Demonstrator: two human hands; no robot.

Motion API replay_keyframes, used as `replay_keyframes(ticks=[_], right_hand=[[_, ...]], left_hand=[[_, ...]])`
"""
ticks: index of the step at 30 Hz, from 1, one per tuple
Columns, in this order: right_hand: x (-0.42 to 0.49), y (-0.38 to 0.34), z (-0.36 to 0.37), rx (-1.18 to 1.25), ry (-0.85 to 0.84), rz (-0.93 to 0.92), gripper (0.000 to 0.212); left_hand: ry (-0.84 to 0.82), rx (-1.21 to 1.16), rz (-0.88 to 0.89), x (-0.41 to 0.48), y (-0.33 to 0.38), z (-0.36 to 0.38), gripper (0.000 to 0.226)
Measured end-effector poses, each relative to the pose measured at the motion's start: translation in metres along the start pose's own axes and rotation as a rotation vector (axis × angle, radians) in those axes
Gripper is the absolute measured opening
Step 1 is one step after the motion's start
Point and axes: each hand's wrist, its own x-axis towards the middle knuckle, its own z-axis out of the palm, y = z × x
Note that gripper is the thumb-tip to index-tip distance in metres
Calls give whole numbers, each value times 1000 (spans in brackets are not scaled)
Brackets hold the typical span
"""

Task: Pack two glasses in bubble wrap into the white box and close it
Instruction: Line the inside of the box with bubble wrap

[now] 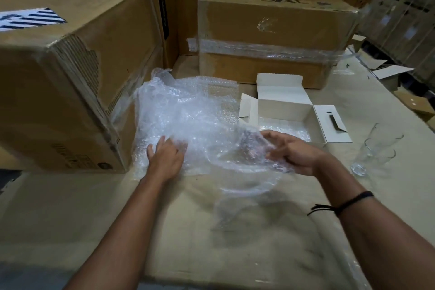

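Two hands: left hand (164,158), right hand (292,150). One heap of bubble wrap (188,120); whether it is one sheet or several, can't tell. One open white box (284,101). Glasses (374,148) at the right: looks like two, blurred, hard to be sure. Two big cardboard boxes up close: left carton (66,73), taped carton (270,37). One wristband (348,202).

Blurred glasses (374,148); right hand's fingers (270,146) behind bubble wrap (188,115)
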Motion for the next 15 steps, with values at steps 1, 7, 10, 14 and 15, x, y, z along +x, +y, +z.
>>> replay_keyframes(ticks=[1, 7, 10, 14, 15], right_hand=[[-8, 1, -13, -77, 21, 32, 51], [-33, -8, -42, -528, 223, 27, 41], [-36, -5, -48, -721, 236, 38, 42], [-41, 4, -47, -800, 169, 47, 36], [-43, 7, -50, -781, 158, 25, 46]], left_hand=[[77, -39, 10, -3, 8, 0, 45], [83, -1218, -123, -21, 58, -14, 79], [-283, -1599, -172, -22, 65, -10, 97], [-244, -1541, -173, -27, 76, 11, 56], [-204, -1479, -182, -28, 79, 14, 41]])
